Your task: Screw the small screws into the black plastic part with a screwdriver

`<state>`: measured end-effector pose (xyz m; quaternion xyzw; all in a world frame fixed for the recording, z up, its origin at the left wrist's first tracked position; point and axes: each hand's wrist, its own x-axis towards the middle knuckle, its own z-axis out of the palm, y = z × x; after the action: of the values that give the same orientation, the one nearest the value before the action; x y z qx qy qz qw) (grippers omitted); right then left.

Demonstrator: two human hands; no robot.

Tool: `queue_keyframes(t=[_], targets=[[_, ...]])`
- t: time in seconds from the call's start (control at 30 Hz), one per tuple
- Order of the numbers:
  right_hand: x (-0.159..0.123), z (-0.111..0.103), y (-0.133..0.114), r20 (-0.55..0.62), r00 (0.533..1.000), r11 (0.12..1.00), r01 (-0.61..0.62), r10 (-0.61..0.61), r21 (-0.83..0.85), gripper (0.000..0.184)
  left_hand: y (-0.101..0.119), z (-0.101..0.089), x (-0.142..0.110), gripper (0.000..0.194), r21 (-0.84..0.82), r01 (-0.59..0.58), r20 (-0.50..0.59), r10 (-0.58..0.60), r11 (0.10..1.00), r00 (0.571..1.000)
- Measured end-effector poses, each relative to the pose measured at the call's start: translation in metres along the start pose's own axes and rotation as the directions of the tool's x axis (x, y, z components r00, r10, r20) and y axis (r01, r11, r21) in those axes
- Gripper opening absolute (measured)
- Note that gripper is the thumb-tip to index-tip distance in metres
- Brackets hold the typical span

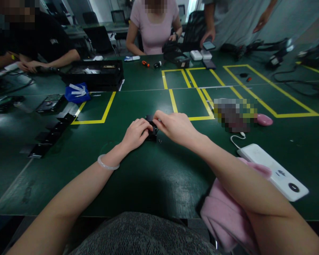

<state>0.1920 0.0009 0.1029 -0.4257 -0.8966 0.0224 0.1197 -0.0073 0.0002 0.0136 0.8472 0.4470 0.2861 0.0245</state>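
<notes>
– So, which step are we on?
– Close handwork, I think: both hands at one black part (pixel 152 137) on the bench (pixel 138 198), straight ahead of me. Can't see what's being fitted or undone.
– Hands?
– I have the left hand (pixel 136 135) curled onto the part's left side, gripping it. Right hand (pixel 174 126) is bent at its upper right, thumb near forefinger. Can't tell if it's pinching anything; fingers hide it.
– What does the next move call for?
– Left firm, right fine and light, I'd say. Tiny bits (pixel 160 141), likely screws, lie just beside the part on my side. A careless sweep could scatter them.
– Anything in the way?
– Pink cloth (pixel 223 209) under my right forearm, power bank (pixel 273 171) right beside it. Could snag if I pull back right. Left is roomier: row of black pieces (pixel 53 136) and blue pouch (pixel 78 94) sit well apart. Orange tool (pixel 145 64) is at the far edge.
</notes>
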Motion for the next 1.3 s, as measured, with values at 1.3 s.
queue_keyframes(t=[1.3], targets=[[0.0001, 0.0006, 0.0011, -0.009, 1.0, 0.999, -0.002, 0.002, 0.034, 0.038, 0.0005, -0.0007, 0.0, 0.019, 0.002, 0.014, 0.019, -0.015, 1.0, 1.0]])
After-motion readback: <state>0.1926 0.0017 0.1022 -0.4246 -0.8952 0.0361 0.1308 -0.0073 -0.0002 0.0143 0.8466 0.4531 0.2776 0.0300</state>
